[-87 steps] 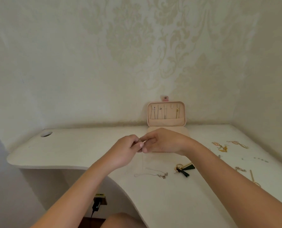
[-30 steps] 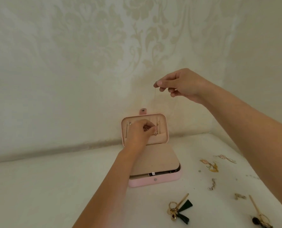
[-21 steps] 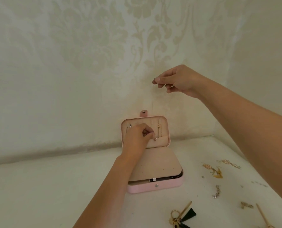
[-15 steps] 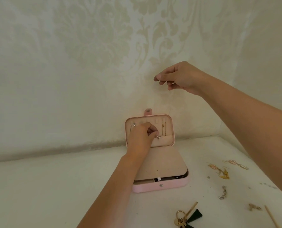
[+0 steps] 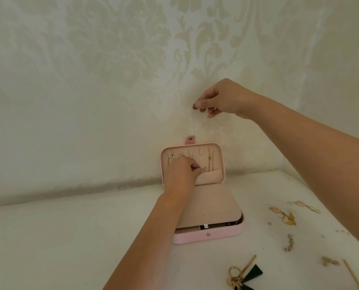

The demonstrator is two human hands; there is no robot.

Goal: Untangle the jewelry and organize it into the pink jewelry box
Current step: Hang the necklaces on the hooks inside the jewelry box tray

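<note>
Right grip [image 5: 226, 99] and left grip [image 5: 180, 174] pinch faint chain [image 5: 193, 126].

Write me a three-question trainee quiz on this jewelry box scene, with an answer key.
1. True or false: the lid of the pink jewelry box is shut.
2. Where does the right hand pinch the thin chain? A) above the box B) inside the box C) beneath the box
3. Which hand reaches into the lid?

Key: 1 false, it stands open. 2 A. 3 the left hand.
</note>
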